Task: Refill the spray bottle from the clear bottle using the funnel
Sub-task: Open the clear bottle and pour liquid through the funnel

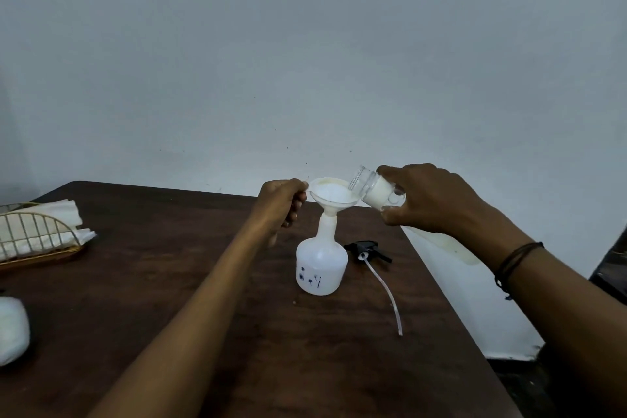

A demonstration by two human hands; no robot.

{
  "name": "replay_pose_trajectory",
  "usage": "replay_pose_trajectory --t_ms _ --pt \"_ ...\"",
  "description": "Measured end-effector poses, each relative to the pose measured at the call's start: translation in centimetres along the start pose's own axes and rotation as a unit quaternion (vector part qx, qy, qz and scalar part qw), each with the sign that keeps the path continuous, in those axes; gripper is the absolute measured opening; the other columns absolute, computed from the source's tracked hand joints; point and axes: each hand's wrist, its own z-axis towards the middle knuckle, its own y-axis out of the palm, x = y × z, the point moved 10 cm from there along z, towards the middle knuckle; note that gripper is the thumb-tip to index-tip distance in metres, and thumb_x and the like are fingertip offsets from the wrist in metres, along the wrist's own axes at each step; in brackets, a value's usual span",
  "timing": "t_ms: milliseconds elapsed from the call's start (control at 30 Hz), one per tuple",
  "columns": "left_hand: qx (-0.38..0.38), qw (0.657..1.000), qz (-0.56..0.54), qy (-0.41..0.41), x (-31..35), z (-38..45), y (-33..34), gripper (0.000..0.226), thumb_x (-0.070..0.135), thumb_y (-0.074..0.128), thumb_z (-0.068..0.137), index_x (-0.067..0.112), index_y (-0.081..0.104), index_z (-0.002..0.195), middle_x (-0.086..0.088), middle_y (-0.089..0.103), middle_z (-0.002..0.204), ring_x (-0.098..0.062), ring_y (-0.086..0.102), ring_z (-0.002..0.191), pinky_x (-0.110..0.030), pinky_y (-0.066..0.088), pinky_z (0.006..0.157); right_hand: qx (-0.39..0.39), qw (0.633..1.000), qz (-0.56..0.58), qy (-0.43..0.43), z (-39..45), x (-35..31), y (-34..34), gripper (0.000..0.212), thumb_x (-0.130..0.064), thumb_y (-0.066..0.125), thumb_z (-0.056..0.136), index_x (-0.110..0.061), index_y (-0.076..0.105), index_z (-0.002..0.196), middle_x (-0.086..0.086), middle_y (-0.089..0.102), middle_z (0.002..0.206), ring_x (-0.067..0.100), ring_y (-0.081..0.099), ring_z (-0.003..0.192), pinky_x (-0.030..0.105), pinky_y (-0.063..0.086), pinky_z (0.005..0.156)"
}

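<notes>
A white spray bottle (321,265) stands upright on the dark wooden table (169,282), its top off. A white funnel (330,195) sits in its neck and holds white liquid. My left hand (281,202) pinches the funnel's tab at its left rim. My right hand (431,200) grips the clear bottle (375,188), tilted with its open mouth over the funnel's right rim; white liquid fills its lower part. The black spray head (364,248) with its long white tube lies on the table right of the spray bottle.
A gold wire holder with white napkins (37,234) stands at the table's far left. A white rounded object (12,329) is at the left edge. The table's right edge runs diagonally beside a white wall; a dark object (610,268) is at far right.
</notes>
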Motion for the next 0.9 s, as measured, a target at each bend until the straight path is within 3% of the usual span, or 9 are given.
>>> replay_pose_trajectory --t_ms 200,367,900 --pt "-0.001 1.000 -0.012 -0.001 -0.2 0.2 0.2 0.031 0.025 0.059 0.092 0.014 0.053 0.063 0.003 0.045 0.054 -0.011 0.036 0.042 -0.021 0.028 0.042 -0.023 0.999 -0.030 -0.023 0.5 -0.7 -0.3 0.045 -0.046 0.071 0.070 -0.031 0.055 0.109 -0.007 0.063 0.090 0.021 0.059 0.082 0.026 0.033 0.054" --pt "-0.004 1.000 -0.015 -0.001 -0.3 0.4 0.2 0.030 0.025 0.059 0.091 0.015 0.053 0.064 0.003 0.046 0.054 -0.011 0.037 0.043 -0.023 0.029 0.044 -0.041 0.998 -0.046 -0.022 0.8 -1.1 -0.8 0.042 -0.045 0.071 0.068 -0.033 0.055 0.105 -0.003 0.064 0.092 0.025 0.060 0.084 0.029 0.037 0.059" --pt "-0.009 1.000 -0.029 -0.003 -0.4 0.5 0.4 0.029 0.025 0.059 0.091 0.015 0.055 0.064 0.004 0.047 0.055 -0.011 0.037 0.043 -0.021 0.030 0.042 -0.063 0.994 -0.089 -0.024 1.3 -1.7 -1.9 0.044 -0.045 0.072 0.067 -0.032 0.059 0.107 -0.007 0.053 0.079 0.023 0.056 0.074 0.026 0.029 0.053"
